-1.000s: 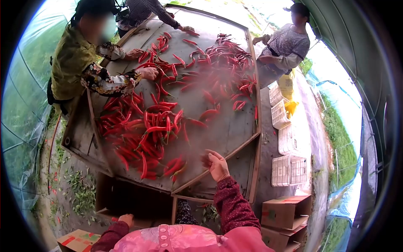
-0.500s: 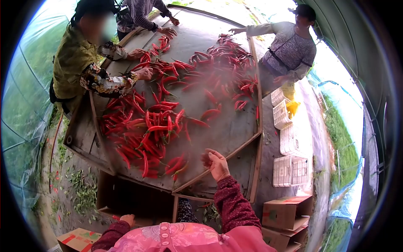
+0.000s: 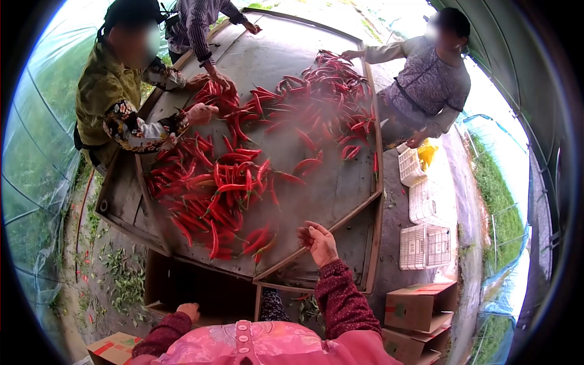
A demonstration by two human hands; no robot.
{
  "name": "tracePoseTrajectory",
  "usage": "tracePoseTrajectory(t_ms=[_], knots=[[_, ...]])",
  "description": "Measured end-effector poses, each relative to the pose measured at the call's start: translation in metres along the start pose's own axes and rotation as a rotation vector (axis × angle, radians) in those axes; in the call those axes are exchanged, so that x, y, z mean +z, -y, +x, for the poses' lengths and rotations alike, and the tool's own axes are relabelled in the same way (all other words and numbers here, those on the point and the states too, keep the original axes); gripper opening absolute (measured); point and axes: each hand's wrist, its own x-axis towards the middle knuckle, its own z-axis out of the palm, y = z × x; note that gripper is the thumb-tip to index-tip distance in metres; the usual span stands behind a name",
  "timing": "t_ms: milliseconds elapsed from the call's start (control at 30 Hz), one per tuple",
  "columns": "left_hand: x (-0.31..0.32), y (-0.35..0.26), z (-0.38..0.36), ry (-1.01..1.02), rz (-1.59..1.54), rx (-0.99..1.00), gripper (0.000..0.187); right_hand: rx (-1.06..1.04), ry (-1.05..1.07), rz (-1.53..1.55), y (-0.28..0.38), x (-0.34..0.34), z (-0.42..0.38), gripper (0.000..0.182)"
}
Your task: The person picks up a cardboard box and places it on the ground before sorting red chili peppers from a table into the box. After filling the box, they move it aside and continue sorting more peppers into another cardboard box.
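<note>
My right hand (image 3: 319, 243) is over the near end of the sorting table (image 3: 316, 210), beside its slanted wooden divider. Its fingers are slightly bent and apart, with nothing seen in them. My left hand (image 3: 190, 311) is low, at the near side of an open cardboard box (image 3: 204, 319) under the table edge; its fingers are too hidden to read. A large heap of long red chili peppers (image 3: 234, 188) with green stems lies left of my right hand. A second spread of chili peppers (image 3: 322, 85) runs along the far right. A hazy smear blurs the middle of the view.
Across the left corner, one person (image 3: 115, 85) handles peppers, with a striped-sleeved person (image 3: 201, 30) beyond. Another person (image 3: 426, 79) stands at the right edge. White crates (image 3: 424, 246) and cardboard boxes (image 3: 420, 304) line the right side. A taped carton (image 3: 112, 347) is at lower left.
The striped-sleeved person's nearer hand has come down onto the far-left peppers. A red bit beside my left hand is no longer visible. My right hand stays nearly in place.
</note>
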Motion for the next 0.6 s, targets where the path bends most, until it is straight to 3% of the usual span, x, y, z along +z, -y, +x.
tracePoseTrajectory(t_ms=[600], knots=[[0.014,0.008,-0.003,0.028,-0.012,0.000,0.031,-0.054,0.023,0.011,0.009,0.017,0.009,0.023]])
